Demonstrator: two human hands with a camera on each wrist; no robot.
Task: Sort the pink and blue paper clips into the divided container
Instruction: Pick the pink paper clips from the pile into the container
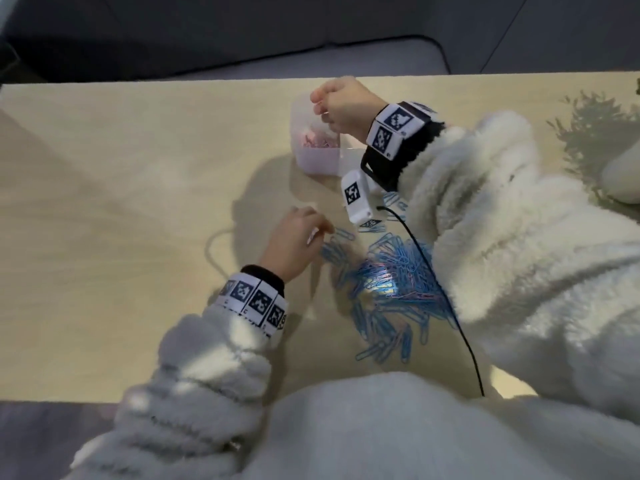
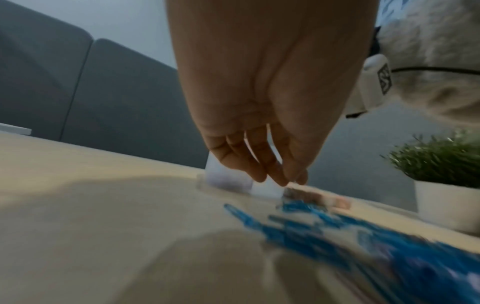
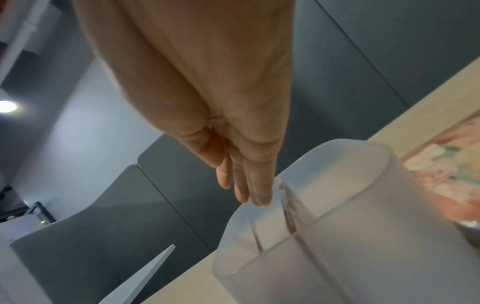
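While we look down past the fluffy white sleeves, nearest to us lies the big heap of blue wire paper clips (image 1: pixel 391 289), spread loose on the pale wooden tabletop (image 1: pixel 121 202), with only a few pink strands showing through it. So the blue sorting, by our reckoning, has hardly begun.

Just beyond the heap's far-left edge our left hand (image 1: pixel 298 237) reaches down, fingertips (image 2: pixel 283 181) drawn together at the clips; whether they already pinch one we cannot tell, the wrist view is too blurred.

Farther out stands the frosted translucent plastic divided container (image 1: pixel 320 161). Its near-left compartment holds a mound of pink paper clips (image 1: pixel 78 138)... correction, the pink paper clips (image 1: pixel 318 138) sit right there under our right hand (image 1: pixel 343 105), which hovers above the rim, fingers hanging straight down and close together, holding nothing we can see. The other compartment, from the wrist view, looks empty. Pink mostly done, we judge; blue nearly all left.

At the table's far right a small green plant in a white pot (image 2: pixel 446 197) stands. Beyond the edge, a dark grey cushioned sofa (image 1: pixel 242 32) fills the room's back.
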